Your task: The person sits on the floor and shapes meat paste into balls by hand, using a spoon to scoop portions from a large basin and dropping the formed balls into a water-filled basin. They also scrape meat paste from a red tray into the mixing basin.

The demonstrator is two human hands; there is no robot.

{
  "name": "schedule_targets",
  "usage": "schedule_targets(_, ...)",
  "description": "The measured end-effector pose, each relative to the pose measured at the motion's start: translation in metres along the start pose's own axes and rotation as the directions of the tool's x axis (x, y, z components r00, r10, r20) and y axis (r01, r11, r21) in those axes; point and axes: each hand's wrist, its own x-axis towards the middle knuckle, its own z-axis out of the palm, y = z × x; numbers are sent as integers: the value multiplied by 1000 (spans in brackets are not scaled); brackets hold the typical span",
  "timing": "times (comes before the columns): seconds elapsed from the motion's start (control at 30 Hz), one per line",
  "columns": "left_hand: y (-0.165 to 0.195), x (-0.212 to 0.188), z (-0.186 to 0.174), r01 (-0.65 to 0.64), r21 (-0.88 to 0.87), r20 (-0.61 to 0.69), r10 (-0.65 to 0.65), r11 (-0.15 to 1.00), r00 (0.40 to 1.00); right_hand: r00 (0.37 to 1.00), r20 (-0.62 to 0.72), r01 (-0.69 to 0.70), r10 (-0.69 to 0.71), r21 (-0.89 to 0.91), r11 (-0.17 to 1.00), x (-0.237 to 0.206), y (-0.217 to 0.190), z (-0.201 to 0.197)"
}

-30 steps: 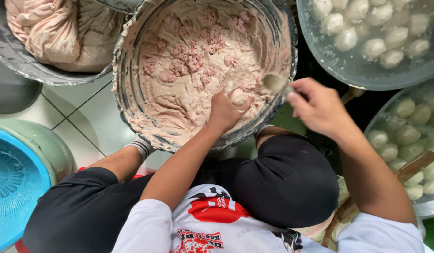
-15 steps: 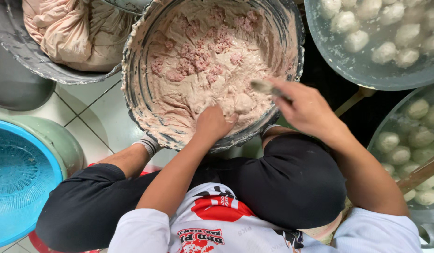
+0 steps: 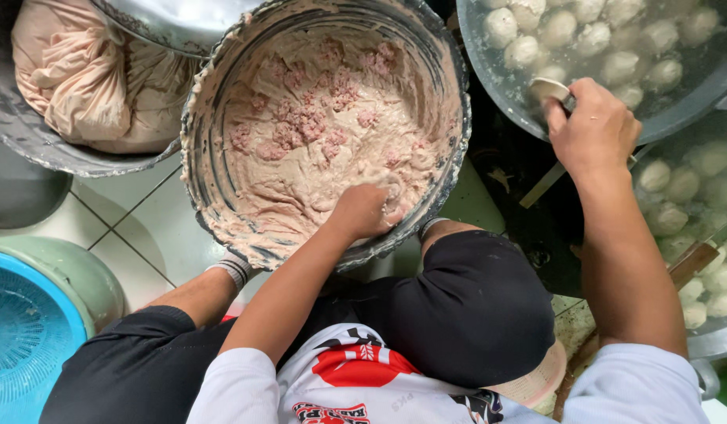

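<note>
A big metal bowl point(image 3: 222, 228) in front of me holds pale pink meat paste point(image 3: 316, 133). My left hand point(image 3: 365, 210) is closed in the paste at the bowl's near side, squeezing a lump of it. My right hand point(image 3: 593, 129) is off to the right, gripping a small spoon point(image 3: 550, 89) over the rim of a metal pan of water point(image 3: 497, 102) where several pale meatballs point(image 3: 528, 49) float. The spoon's bowl is at the pan's near edge.
A second pan with meatballs point(image 3: 685, 184) sits at the right edge. A grey tub with a filled pink plastic bag point(image 3: 80, 86) is upper left. A blue basket in a green basin point(image 3: 25, 338) is lower left. My knees in black trousers point(image 3: 473, 314) are below the bowl.
My right hand has moved with the spoon from the paste bowl rightward to the water pan. My left hand stayed in the paste, closing on a lump.
</note>
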Motion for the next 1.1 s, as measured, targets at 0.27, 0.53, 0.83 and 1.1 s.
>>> schedule_targets(0.27,8,15,2,462,-484,65,-495,744,866,992,-122,35,-30,42,998,-3,7,-23)
schedule_targets(0.53,34,24,-10,191,-665,-149,-379,722,913,979,200,-143,31,575,805,-25,-55,-53)
schedule_targets(0.83,48,28,-15,83,-512,-367,-305,855,879,730,620,-297,-288,668,682,-47,-110,-46)
schedule_targets(1.1,55,30,-23,271,-218,-185,-313,937,932,656,602,-229,-456,734,640,-44,-108,-24)
